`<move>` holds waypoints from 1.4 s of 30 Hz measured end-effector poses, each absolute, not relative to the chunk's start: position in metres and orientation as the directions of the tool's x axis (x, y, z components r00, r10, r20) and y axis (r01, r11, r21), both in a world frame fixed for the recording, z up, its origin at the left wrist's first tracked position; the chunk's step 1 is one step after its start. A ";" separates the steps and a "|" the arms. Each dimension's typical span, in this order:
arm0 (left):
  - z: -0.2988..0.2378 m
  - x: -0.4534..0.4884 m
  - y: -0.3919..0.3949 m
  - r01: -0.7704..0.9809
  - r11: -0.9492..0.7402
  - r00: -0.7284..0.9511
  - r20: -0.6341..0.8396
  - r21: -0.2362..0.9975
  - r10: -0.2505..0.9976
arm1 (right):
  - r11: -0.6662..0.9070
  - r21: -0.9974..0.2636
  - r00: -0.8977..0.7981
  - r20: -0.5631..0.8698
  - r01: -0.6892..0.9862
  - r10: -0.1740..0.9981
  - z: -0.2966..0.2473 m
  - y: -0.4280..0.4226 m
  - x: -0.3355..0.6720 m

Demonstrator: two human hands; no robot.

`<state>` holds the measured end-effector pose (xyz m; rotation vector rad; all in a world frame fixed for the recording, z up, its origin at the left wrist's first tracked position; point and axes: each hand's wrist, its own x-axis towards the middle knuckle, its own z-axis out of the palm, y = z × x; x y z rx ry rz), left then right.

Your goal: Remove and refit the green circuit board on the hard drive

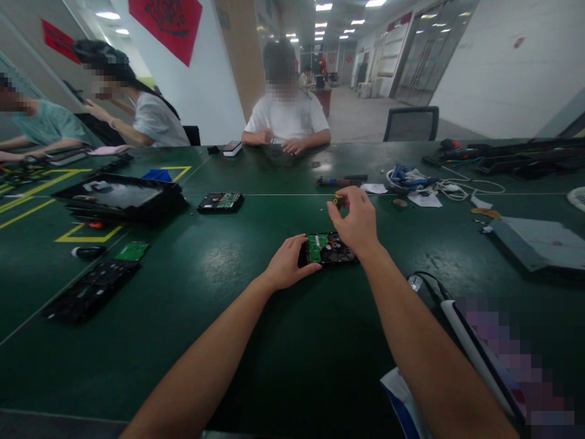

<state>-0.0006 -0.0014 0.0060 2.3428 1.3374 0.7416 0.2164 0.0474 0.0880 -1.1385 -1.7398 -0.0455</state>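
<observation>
A hard drive [327, 249] with a green circuit board facing up lies on the green table [237, 317] in front of me. My left hand [289, 264] grips its left edge, fingers curled round it. My right hand [355, 221] hovers just above the drive's right side, fingers pinched on a small tool with a yellow tip [337, 199], probably a screwdriver.
A second hard drive [221, 202] lies further left, beside a black tray [119, 196]. A keyboard-like black part [90, 291] and a green board [132, 250] sit at the left. Cables and tools [414, 181] lie behind, a grey panel [539, 241] at right. Three people sit around the table.
</observation>
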 end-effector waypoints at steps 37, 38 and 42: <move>0.005 -0.002 0.000 0.642 -0.473 0.407 0.254 0.604 0.877 | 0.571 -0.475 -0.051 0.737 0.669 0.674 0.085 0.050 0.216; 0.005 -0.002 0.000 0.642 -0.473 0.408 0.253 0.604 0.877 | 0.571 -0.480 -0.051 0.734 0.667 0.677 0.085 0.050 0.216; 0.004 -0.003 0.001 0.642 -0.480 0.414 0.256 0.598 0.873 | 0.581 -0.463 -0.078 0.734 0.669 0.674 0.087 0.048 0.217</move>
